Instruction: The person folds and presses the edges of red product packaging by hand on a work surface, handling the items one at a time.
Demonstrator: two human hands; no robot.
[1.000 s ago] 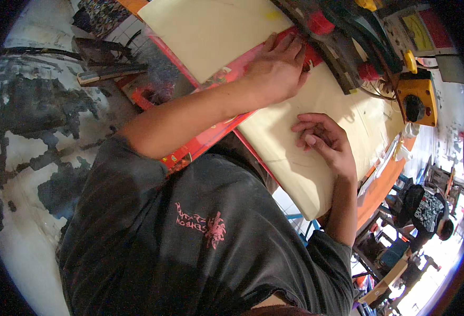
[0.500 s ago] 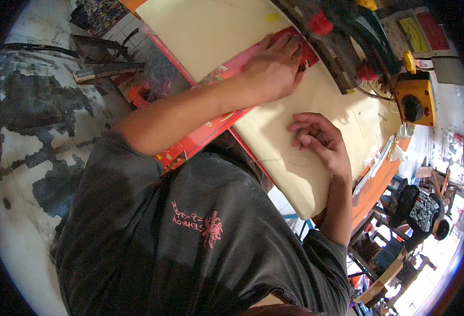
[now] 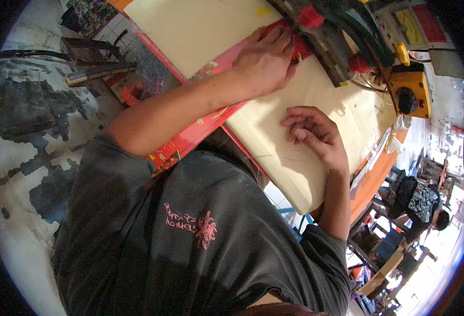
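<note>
My left hand (image 3: 267, 62) lies across a red printed plastic sheet (image 3: 200, 128). Its fingers are bent down on the sheet's far end, beside a long dark bar of a machine (image 3: 324, 62). Parts of the fingertips are hidden. The sheet runs diagonally under my left forearm, toward my lap. My right hand (image 3: 317, 136) hovers over or rests on a cream board (image 3: 274, 139); which of the two I cannot tell. Its fingers are loosely curled, thumb apart from them, with nothing visible in them. Another cream panel (image 3: 190, 31) lies beyond my left forearm.
A yellow control box with a black dial (image 3: 410, 95) stands at the far right. Red knobs (image 3: 311, 17) sit on the machine. An orange table edge (image 3: 366, 200) shows at right. Farther off, a person in a dark shirt (image 3: 418, 203) bends among tools. Stained floor (image 3: 21, 121) spreads left.
The view has shifted slightly, so most things sit a little farther left and up. Both hands keep nearly the same pose, the left still on the red sheet.
</note>
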